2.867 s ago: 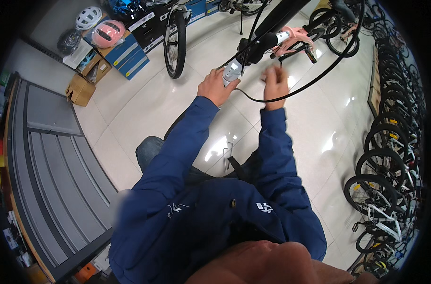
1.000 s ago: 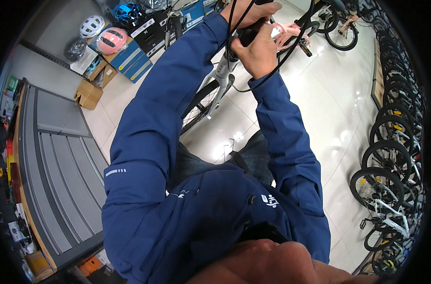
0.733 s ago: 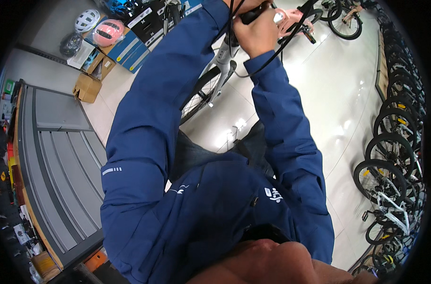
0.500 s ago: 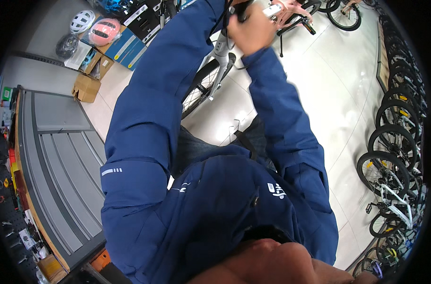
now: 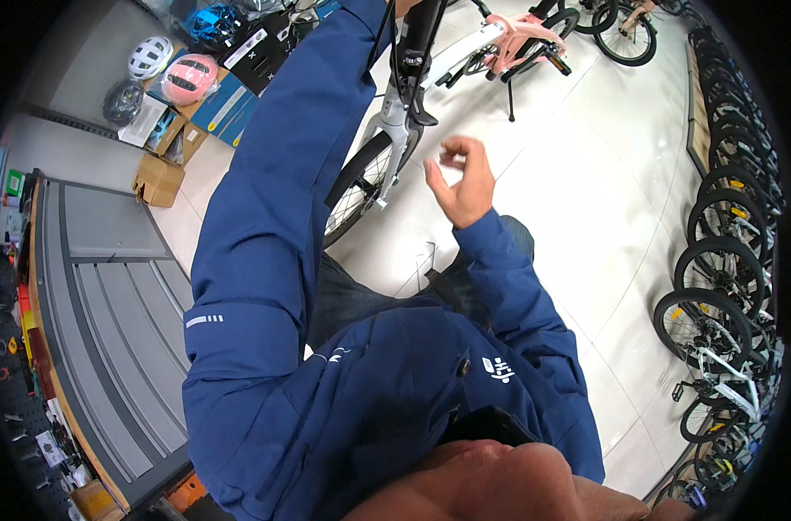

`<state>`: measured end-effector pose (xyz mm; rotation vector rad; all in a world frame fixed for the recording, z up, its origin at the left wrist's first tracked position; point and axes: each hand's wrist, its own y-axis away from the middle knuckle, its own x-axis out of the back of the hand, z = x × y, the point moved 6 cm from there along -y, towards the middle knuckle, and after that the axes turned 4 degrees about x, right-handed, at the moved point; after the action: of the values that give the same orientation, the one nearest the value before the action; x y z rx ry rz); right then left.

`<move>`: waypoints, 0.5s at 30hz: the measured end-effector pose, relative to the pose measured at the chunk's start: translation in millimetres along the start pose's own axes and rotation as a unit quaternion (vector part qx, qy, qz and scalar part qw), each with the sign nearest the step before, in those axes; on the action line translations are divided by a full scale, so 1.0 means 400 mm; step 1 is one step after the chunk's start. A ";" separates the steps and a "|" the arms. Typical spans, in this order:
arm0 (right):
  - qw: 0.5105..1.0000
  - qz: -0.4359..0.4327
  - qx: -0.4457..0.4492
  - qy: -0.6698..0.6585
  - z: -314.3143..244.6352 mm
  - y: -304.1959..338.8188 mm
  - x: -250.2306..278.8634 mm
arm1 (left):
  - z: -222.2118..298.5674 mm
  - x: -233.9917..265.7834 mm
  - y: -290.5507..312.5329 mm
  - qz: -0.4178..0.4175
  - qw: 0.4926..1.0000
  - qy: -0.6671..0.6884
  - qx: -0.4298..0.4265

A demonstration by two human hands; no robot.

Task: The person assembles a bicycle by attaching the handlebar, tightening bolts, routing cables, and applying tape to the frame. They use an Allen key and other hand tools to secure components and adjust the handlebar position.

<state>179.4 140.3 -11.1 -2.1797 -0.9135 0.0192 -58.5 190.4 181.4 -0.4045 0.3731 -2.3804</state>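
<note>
standing at upper centre, a bicycle [image 5: 454, 57] shows its pale fork [image 5: 398, 120] and front wheel [image 5: 359, 193]. the left hand [image 5: 405, 7], beside the black stem [image 5: 417, 36], is cut by the top edge, its grip impossible to tell; the right hand [image 5: 466, 185], thumb and curled fingers spread, hovers near the fork.

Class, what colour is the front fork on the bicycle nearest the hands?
The front fork is silver-grey, seen best in the head view.

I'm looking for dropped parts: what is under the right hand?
Pale tiled floor shows around the right hand and between its thumb and fingers; whatever lies directly beneath the hand and blue sleeve is covered.
</note>
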 end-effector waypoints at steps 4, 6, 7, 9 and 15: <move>0.982 -0.087 -0.159 0.046 0.174 0.158 -0.014 | -0.012 0.006 -0.014 0.005 1.000 -0.009 0.006; 0.953 -0.148 -0.239 0.112 0.281 0.234 -0.002 | -0.014 0.008 -0.021 0.002 1.000 -0.014 0.008; 0.940 -0.174 -0.255 0.144 0.334 0.264 0.002 | -0.013 0.010 -0.023 0.000 1.000 -0.017 0.010; 0.893 -0.245 -0.308 0.217 0.452 0.321 0.006 | -0.007 0.017 -0.027 -0.001 1.000 -0.023 0.015; 0.810 -0.360 -0.366 0.282 0.703 0.555 -0.038 | -0.004 0.020 -0.025 -0.055 0.998 -0.031 0.019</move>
<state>222.2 210.2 -360.3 -2.0834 -1.4588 -1.4848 -70.6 192.5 185.0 -0.4904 0.2833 -2.4711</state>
